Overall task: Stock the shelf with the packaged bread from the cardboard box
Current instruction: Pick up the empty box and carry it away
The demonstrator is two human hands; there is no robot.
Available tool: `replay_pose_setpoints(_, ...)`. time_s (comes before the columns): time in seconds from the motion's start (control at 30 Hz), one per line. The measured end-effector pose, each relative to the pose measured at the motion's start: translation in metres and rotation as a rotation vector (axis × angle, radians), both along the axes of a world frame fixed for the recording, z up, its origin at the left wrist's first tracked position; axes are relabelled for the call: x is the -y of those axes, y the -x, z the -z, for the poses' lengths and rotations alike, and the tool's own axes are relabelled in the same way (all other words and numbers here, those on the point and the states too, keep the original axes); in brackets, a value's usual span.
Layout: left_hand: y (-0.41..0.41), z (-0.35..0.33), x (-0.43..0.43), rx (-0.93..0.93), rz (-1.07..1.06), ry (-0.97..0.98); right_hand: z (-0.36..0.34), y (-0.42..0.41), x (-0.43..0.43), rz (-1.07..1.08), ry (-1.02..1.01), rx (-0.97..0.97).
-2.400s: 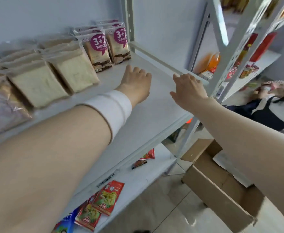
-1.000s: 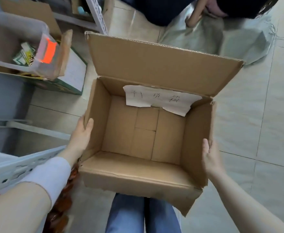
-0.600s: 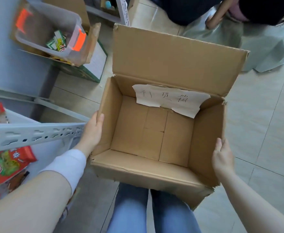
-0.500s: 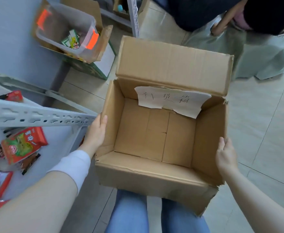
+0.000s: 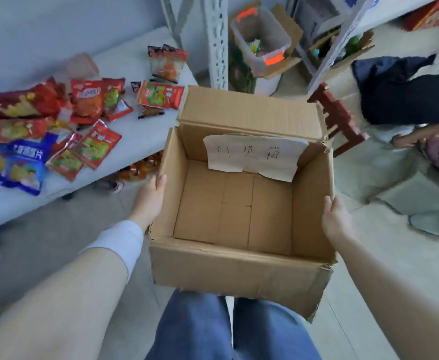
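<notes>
- At the sides of the cardboard box (image 5: 239, 268), a grip is kept by the left hand (image 5: 149, 198) and right hand (image 5: 336, 220), one flat against each outer wall, fingers forward.
- One box is counted, open-topped, nothing lying inside; a single handwritten paper label (image 5: 253, 155) is stuck to its far inner wall.
- No packaged bread is seen.
- Left of it, a low shelf (image 5: 135, 66) is strewn with red and blue snack packets (image 5: 93, 149).
- Beyond, a clear bin (image 5: 261, 38) and one red stool (image 5: 336, 119) are seen.
</notes>
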State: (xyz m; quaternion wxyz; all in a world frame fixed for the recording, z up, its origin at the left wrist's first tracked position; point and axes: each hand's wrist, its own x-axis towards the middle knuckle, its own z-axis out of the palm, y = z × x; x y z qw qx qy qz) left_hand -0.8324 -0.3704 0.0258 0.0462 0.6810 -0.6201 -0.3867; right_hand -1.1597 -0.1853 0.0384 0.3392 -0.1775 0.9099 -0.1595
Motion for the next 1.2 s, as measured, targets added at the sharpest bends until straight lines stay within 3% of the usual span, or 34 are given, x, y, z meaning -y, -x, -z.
replay_pose_setpoints(0.27, -0.195, -0.051, -0.089, 0.08, -0.433, 0.008, -0.041, -0.151, 0.069, -0.466, 0.034, -0.003)
replay_pose_setpoints(0.6, -0.413, -0.078, -0.224, 0.077, -1.043, 0.086, -0.055, -0.423, 0.155, -1.009, 0.068, 0.128)
replay_pose_setpoints(0.87, -0.526, -0.075, -0.302, 0.077, -1.484, 0.053, -0.051, -0.646, 0.199, -1.501, 0.135, 0.212)
replay_pose_setpoints(1.2, -0.638, -0.049, -0.365, 0.121, -1.853, 0.055, -0.035, -0.89, 0.195, -1.794, 0.085, 0.26)
